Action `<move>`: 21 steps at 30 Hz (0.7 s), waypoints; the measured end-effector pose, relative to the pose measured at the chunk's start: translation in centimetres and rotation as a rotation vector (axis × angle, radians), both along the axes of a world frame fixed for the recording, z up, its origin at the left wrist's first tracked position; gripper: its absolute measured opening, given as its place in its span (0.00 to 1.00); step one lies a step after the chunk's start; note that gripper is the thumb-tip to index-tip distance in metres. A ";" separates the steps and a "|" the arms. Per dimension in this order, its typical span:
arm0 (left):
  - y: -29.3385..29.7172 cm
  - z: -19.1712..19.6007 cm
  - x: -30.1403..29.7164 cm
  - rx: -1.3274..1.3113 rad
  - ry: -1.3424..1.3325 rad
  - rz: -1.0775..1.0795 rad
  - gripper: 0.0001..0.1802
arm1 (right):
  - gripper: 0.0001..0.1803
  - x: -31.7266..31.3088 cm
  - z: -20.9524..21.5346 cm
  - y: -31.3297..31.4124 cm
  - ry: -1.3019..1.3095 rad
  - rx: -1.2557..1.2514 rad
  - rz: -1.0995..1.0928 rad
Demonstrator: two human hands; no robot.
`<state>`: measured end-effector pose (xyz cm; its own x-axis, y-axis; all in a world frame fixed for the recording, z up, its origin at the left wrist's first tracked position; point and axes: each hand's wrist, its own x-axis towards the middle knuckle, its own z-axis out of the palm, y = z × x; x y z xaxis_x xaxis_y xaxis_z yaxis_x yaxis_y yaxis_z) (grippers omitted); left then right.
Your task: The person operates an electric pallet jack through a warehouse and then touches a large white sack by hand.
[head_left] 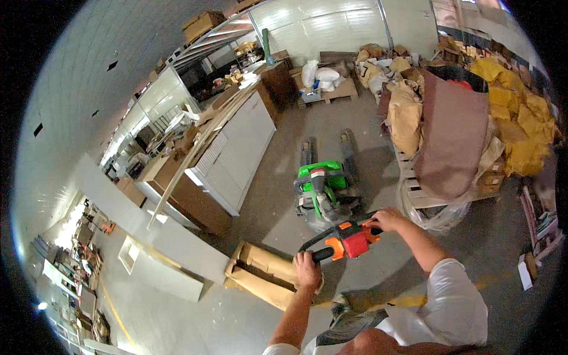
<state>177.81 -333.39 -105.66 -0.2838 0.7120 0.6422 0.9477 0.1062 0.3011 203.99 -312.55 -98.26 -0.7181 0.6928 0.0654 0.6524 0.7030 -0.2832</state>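
Observation:
A green and black pallet truck (320, 184) stands on the floor ahead of me, its two dark forks pointing away. Its steering handle (355, 244) reaches back to me, with a red middle, orange parts and black grips. My left hand (307, 271) is closed around the left grip. Over on the other side, my right hand (387, 219) is wrapped around the right end of the handle; the grip there is mostly hidden by the fingers.
An open cardboard box (260, 283) lies close to my left. White panelled counters (234, 157) line the left side. At right, a loaded pallet (414, 192) carries sacks and a brownish sheet (452, 136), beside yellow sacks (515, 112). A low pallet (340, 93) with white bags stands far ahead.

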 end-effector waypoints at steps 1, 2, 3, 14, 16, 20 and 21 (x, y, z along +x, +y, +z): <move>2.2 0.0 -2.3 -0.002 0.020 -0.004 0.23 | 0.26 -1.9 0.6 2.0 0.007 0.002 0.000; 4.7 1.2 -3.0 0.007 0.018 -0.013 0.24 | 0.27 -2.9 1.2 4.5 0.010 0.020 -0.014; 7.2 1.9 -4.5 0.010 0.017 -0.021 0.24 | 0.29 -4.2 1.8 6.9 0.013 0.039 -0.027; 32.0 9.7 -26.3 0.116 -0.038 -0.047 0.18 | 0.38 -24.2 8.6 28.0 -0.072 -0.052 -0.073; 36.3 10.1 -30.5 0.171 -0.050 -0.010 0.18 | 0.42 -27.5 10.8 30.7 -0.057 -0.098 -0.073; 44.0 10.4 -40.6 0.341 -0.897 -0.218 0.18 | 0.46 -34.5 13.1 36.4 0.024 -0.250 0.039; 45.7 11.0 -42.6 0.388 -1.021 -0.267 0.18 | 0.47 -35.9 13.7 37.6 0.101 -0.256 0.105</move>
<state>135.22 -287.65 -94.69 -0.6719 0.6312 0.3876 0.2164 -0.3332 0.9177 168.13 -274.92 -84.52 -0.7855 0.6183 -0.0274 0.5394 0.6622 -0.5202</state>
